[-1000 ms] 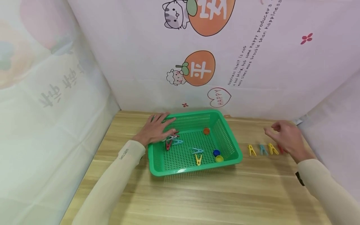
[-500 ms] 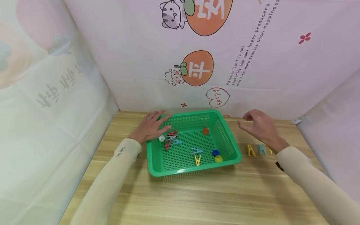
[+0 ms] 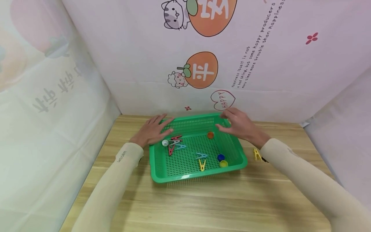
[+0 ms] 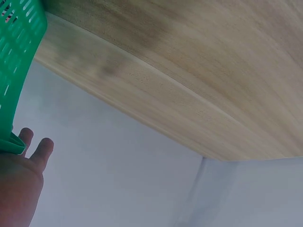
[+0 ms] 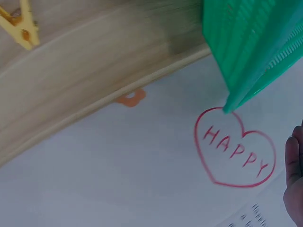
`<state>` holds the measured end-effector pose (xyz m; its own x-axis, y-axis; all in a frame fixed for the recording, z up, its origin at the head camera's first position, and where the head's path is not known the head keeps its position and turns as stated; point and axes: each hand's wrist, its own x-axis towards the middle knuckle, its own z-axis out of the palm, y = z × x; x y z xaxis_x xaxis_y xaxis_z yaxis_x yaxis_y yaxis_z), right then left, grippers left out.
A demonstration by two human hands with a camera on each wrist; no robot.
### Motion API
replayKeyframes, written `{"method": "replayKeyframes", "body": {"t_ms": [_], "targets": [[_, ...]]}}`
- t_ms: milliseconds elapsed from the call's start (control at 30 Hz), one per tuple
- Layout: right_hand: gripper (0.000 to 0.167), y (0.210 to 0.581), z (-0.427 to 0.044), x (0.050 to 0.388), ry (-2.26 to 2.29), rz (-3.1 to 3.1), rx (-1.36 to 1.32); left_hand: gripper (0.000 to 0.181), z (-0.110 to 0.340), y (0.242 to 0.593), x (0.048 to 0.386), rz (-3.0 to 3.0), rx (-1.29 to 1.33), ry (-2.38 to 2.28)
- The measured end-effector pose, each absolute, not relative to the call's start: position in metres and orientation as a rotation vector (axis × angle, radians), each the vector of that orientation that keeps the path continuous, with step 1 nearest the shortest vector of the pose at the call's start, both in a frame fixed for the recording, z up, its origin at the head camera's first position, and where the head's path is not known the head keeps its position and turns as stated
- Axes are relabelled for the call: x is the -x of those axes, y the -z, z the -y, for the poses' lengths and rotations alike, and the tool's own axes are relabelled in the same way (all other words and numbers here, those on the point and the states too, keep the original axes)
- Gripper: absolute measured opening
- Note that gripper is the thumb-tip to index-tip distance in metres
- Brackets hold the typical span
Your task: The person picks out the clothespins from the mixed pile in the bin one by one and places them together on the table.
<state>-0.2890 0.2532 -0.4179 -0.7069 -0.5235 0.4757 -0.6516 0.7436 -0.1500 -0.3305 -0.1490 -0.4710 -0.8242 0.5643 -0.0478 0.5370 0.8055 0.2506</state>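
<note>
My left hand [image 3: 153, 130] rests on the back left corner of a green plastic basket [image 3: 185, 177], fingers spread. Over its back right corner is my right hand [image 3: 239, 125], thumb and fingers apart, with nothing seen between them. Inside the basket, at left, lie red clothespins [image 3: 171, 149], a whitish clothespin [image 3: 174, 142] and a light blue clothespin [image 3: 181, 147], beside a white cap [image 3: 165, 143]. Nearer the front are another light blue clothespin [image 3: 201, 155] and a yellow clothespin [image 3: 202, 165]. Orange [image 3: 210, 135], blue and yellow caps [image 3: 223, 164] lie at right.
To the right of the basket, a yellow clothespin [image 3: 256, 154] lies on the wooden table [image 3: 203, 206]; my right forearm covers the spot beside it. A printed cloth wall [image 3: 150, 83] rises behind the table, and white cloth hangs on both sides.
My right hand has moved left from the row of clothespins to above the basket's back right corner. The left hand has shifted slightly, uncovering the white cap. The view has turned a little.
</note>
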Motion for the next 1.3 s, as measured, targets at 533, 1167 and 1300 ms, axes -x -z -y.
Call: {"method": "replayKeyframes", "body": {"t_ms": [533, 1167, 1300], "targets": [[0.035, 0.438, -0.166, 0.318, -0.285, 2.533, -1.451, 0.069, 0.148, 0.473, 0.33, -2.869, -0.839, -0.339], [0.033, 0.463, -0.12, 0.338, -0.374, 2.682, -1.834, 0.068, 0.145, 0.474, 0.332, -2.845, -0.83, -0.369], [0.035, 0.469, -0.106, 0.345, -0.344, 2.679, -1.906, 0.067, 0.149, 0.474, 0.331, -2.861, -0.819, -0.337]]}}
